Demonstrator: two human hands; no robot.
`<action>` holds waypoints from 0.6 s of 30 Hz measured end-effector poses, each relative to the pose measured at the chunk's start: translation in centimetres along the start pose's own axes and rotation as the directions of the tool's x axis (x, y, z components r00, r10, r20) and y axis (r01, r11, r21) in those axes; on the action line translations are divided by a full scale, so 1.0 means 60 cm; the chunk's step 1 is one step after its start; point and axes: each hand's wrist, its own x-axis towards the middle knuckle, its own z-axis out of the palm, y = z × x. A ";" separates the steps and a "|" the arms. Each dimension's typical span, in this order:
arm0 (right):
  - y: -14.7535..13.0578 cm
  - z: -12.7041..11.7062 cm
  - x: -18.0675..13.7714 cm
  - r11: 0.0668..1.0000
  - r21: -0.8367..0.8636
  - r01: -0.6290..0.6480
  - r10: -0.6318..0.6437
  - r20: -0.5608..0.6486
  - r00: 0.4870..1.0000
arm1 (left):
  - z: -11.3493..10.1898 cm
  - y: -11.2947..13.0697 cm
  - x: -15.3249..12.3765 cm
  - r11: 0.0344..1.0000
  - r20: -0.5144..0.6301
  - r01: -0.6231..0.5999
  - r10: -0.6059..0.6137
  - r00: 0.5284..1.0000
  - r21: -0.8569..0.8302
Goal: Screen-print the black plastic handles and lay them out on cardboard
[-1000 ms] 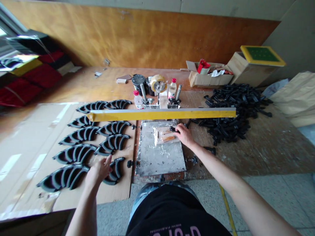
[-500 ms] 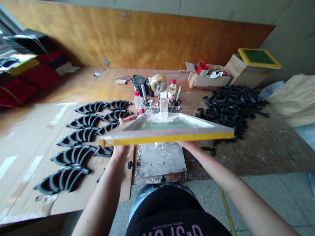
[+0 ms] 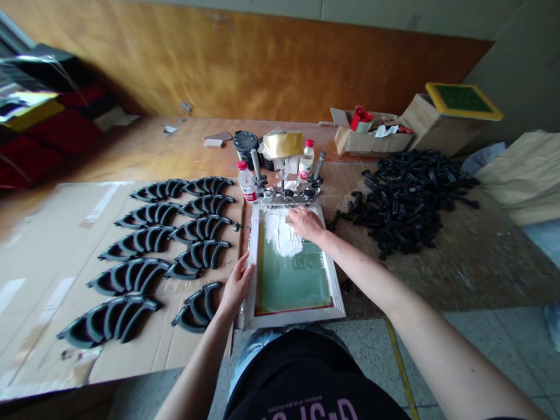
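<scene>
A screen printing frame [image 3: 339, 294] lies flat in front of me, its green mesh [image 3: 280, 289] facing up. White ink [image 3: 282, 236] is smeared thickly over the mesh's far part. My left hand [image 3: 240, 280] grips the frame's left side with the fingers at its edge. Over the ink at the far end, my right hand [image 3: 306, 223] is closed on what looks like a small squeegee [image 3: 289, 219], mostly hidden by the fingers. A metal hinge clamp [image 3: 286, 199] holds the frame's far edge.
Curved black parts [image 3: 137, 242] lie in rows on cardboard to the left. A heap of black parts [image 3: 406, 198] covers the right side. Behind the clamp stand two red-capped bottles [image 3: 306, 162], a black tub [image 3: 245, 146] and a tape roll [image 3: 282, 144]. An open carton [image 3: 371, 143] sits farther right.
The frame has swung down from a raised tilt to lying flat. My right hand has moved from beneath it to the ink on top; my left hand has come down along its left side.
</scene>
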 end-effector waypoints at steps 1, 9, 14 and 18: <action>-0.005 0.000 -0.017 0.998 -0.002 0.064 -0.064 0.017 0.998 | 0.000 0.001 -0.001 1.000 -0.004 -0.001 0.001 1.000 -0.002; -0.008 -0.036 -0.070 0.940 0.089 0.329 -0.333 0.045 0.942 | 0.001 0.022 -0.011 0.999 -0.008 0.031 -0.031 0.999 -0.028; -0.013 0.001 -0.100 0.928 0.033 0.370 -0.368 -0.058 0.928 | -0.001 0.034 -0.018 0.994 0.009 0.074 -0.073 0.997 -0.076; -0.012 -0.012 -0.091 0.934 0.085 0.347 -0.342 -0.066 0.937 | -0.004 0.046 -0.022 0.994 0.003 0.078 -0.078 0.997 -0.081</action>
